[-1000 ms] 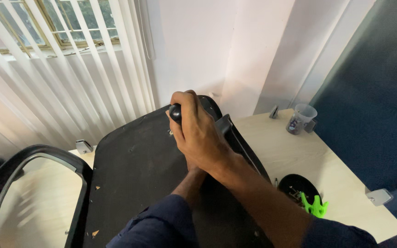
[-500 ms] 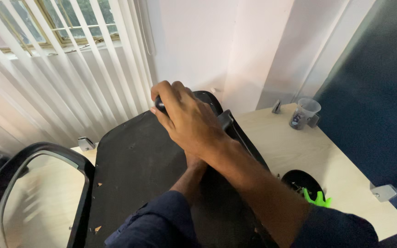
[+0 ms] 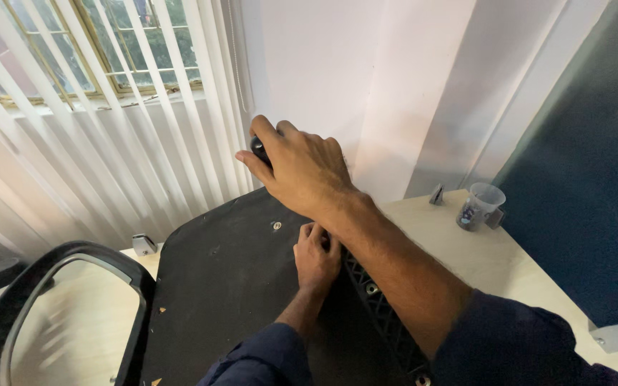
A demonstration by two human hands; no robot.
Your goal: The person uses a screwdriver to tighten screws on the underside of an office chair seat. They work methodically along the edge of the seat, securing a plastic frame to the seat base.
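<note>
Seen from the head camera, the right hand (image 3: 302,171) is closed around a small black rounded knob or tool handle (image 3: 257,148), only partly visible between thumb and fingers, held above the far edge of a large flat black panel (image 3: 230,286) that lies on the pale wooden tabletop (image 3: 495,264). The left hand (image 3: 316,256) rests on the panel just under the right forearm, fingers curled against the surface beside a black ribbed plastic rail (image 3: 384,314); whether it grips anything cannot be told. To work the handle well, the left hand should probably press the panel down firmly so it does not shift, and the right wrist should stay in line with the handle. A small silver screw head (image 3: 276,226) sits in the panel near the left hand. At the left, a black curved chair armrest frame (image 3: 59,286) crowds the panel's edge. A clear plastic cup (image 3: 479,206) stands well apart on the tabletop, close to the wall. White vertical blinds (image 3: 109,143) hang just behind the right hand, leaving little room there.
</note>
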